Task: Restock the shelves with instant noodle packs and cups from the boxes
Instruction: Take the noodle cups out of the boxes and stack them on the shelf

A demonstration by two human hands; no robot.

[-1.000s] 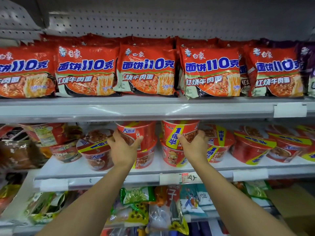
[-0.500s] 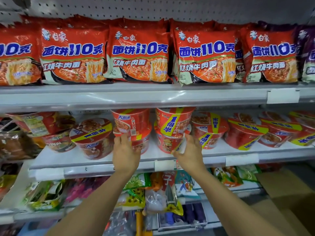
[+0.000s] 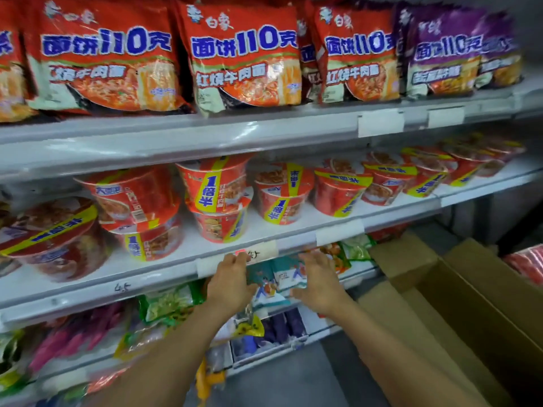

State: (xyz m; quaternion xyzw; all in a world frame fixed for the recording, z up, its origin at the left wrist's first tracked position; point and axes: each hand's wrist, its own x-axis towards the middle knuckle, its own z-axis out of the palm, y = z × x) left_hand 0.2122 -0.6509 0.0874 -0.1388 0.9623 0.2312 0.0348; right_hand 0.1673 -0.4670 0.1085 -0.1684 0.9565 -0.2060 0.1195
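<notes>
Hands empty: left hand (image 3: 232,284) and right hand (image 3: 318,286) hang below the middle shelf (image 3: 164,277) edge, fingers loosely spread, gripping nothing. Stacked noodle cups (image 3: 219,198) stand on that shelf above the fingertips, apart from them. Noodle packs (image 3: 241,54) line the top shelf; open cardboard box (image 3: 458,312) sits right

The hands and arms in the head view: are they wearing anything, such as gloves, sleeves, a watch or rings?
Nothing worn shows. The left hand and the right hand are bare, with no gloves, and both forearms are uncovered down to the frame edge. No sleeve, watch or ring is visible.
</notes>
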